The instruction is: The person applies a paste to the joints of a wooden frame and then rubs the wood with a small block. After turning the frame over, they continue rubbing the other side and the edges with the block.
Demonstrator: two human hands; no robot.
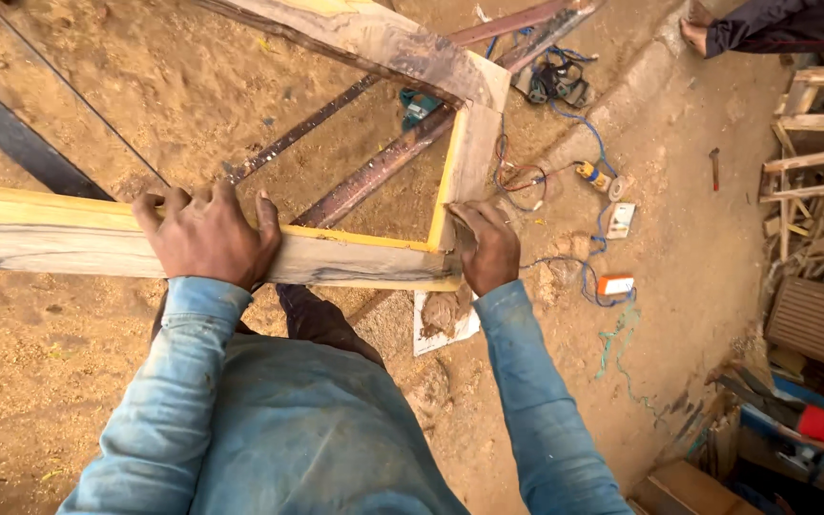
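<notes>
Sawdust-covered workshop floor below; wooden frame (336, 250) near rail runs 9-to-3 o'clock. Left hand (207, 234) clamps over rail mid-span; right hand (486, 246) grips the corner joint at 3 o'clock, nearer it

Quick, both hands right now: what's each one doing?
Left hand: closed over the near rail of the wooden frame.
Right hand: gripping the frame's corner, fingers curled on it.

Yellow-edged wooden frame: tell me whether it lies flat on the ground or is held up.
Held up. The yellow-edged wooden frame sits above the sawdust floor, gripped on its near rail by the left hand and right hand.
</notes>
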